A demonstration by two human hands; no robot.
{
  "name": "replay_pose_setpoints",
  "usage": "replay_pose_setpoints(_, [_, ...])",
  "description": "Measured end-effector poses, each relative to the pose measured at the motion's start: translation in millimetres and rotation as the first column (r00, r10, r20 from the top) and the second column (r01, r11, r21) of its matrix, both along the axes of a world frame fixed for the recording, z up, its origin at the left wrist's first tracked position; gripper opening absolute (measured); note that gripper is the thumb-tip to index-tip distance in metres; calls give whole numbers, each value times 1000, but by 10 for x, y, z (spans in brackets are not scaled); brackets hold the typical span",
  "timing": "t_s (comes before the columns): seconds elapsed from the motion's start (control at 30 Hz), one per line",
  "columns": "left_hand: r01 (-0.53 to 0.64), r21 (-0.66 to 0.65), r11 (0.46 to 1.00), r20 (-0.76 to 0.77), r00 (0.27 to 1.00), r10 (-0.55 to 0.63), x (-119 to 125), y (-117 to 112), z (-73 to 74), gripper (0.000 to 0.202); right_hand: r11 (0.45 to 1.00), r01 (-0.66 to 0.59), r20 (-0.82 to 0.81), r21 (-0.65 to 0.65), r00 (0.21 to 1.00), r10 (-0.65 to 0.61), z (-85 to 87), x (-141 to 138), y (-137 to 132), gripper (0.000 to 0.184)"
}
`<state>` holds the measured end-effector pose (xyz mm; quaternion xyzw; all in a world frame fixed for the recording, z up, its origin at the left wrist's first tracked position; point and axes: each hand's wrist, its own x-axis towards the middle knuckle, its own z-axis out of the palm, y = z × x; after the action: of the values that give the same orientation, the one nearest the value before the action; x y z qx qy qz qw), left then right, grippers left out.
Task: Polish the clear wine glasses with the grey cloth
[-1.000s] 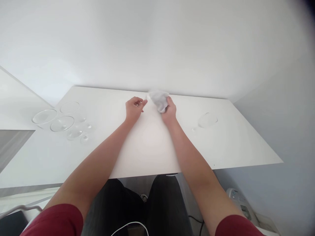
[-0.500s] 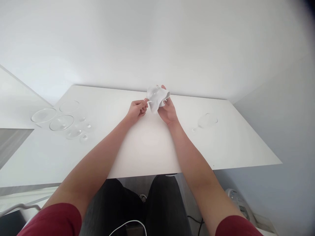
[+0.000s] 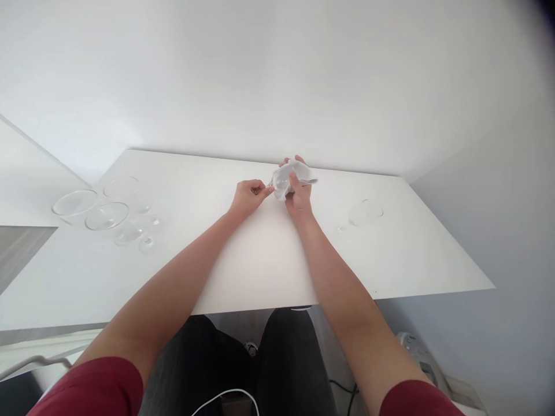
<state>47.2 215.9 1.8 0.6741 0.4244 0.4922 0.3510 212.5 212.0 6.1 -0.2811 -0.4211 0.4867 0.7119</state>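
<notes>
Wiping, seemingly, a glass with cloth gripped in right hand; pinching, probably, its narrow end with left hand; requiring gentle turning next.

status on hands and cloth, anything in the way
Right hand gripping white cloth. Left hand at its edge, grip unclear. Glassware at left, glass at right, apart from hands. Nothing visibly blocking.

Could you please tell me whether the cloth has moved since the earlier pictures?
Yes, the cloth has shifted to the right, toward the unmoved glass on the right side of the table.
</notes>
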Motion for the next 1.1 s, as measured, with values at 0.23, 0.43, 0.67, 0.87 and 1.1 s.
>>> replay_pose_setpoints(0.23, [362, -307, 880, 237, 925, -297, -95, 11, 18, 55, 971, -232, -42, -61, 972, 229, 46, -9, -27, 67])
replay_pose_setpoints(0.43, [169, -271, 948, 318, 945, -78, -62, 69, -40, 55, 982, -158, -8, -101, 987, 158, 154, -87, -99, 75])
replay_pose_setpoints(0.67, [233, -272, 934, 258, 952, -162, -51, 27, -25, 57, 991, -129, -27, -44, 991, 128, 213, 7, -116, 68])
replay_pose_setpoints(0.87, [431, -359, 828, 248, 899, -361, -130, 31, 21, 56, 940, -336, -5, -50, 942, 336, 47, 61, -32, 48])
replay_pose_setpoints(1.1, [199, -171, 965, 155, 973, -173, -96, 29, 17, 52, 993, -113, 32, -31, 993, 114, 50, -12, -8, 49])
